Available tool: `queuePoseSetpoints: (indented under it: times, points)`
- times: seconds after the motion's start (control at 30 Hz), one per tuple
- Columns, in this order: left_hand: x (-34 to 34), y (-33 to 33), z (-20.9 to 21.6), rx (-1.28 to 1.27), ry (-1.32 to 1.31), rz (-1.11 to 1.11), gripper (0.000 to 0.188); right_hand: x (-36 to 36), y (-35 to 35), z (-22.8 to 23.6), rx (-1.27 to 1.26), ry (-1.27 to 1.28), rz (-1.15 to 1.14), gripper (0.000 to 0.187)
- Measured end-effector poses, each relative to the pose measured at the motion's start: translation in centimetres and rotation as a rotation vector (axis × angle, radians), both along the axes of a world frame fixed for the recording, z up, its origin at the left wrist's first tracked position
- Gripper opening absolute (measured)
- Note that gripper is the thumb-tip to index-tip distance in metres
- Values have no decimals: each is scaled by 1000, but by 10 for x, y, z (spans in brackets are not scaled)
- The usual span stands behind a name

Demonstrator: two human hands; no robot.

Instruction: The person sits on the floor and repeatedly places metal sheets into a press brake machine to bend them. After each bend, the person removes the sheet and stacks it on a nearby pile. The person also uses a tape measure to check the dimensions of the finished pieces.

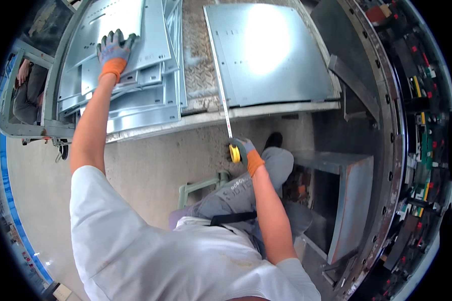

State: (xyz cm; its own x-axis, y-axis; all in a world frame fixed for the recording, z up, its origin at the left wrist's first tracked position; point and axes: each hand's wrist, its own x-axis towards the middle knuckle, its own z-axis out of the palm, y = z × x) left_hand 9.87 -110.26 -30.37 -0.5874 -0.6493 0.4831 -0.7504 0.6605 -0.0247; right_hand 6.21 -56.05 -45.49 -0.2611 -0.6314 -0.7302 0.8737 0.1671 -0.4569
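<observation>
My left hand (115,49), in a grey glove with an orange cuff, lies with spread fingers on the top sheet of a stack of shiny metal plates (153,44). Cut-outs and small holes mark these plates, and their edges are unevenly piled. My right hand (246,150), gloved alike, is closed round a yellow tape measure (234,154). From it the pale tape blade (222,93) runs out along the left edge of a separate metal sheet (271,55), which lies flat on the bench and reflects bright light. My fingers partly hide the tape's case.
The bench (198,60) has a worn patterned top. To the right stand a metal cabinet (354,205) and a long machine edge with bolts (386,165). A green metal frame (201,185) is by my legs. Another person (27,95) shows at the far left.
</observation>
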Motion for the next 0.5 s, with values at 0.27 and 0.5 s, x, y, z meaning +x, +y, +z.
queuePoseSetpoints:
  times: [0.27,0.5]
  points:
    - [-1,-6,-6,2,-53,29,78,8,-8,-11,135,84,55,30]
    - [-2,-5,-4,-14,-50,21,78,10,-11,-20,141,59,34,30]
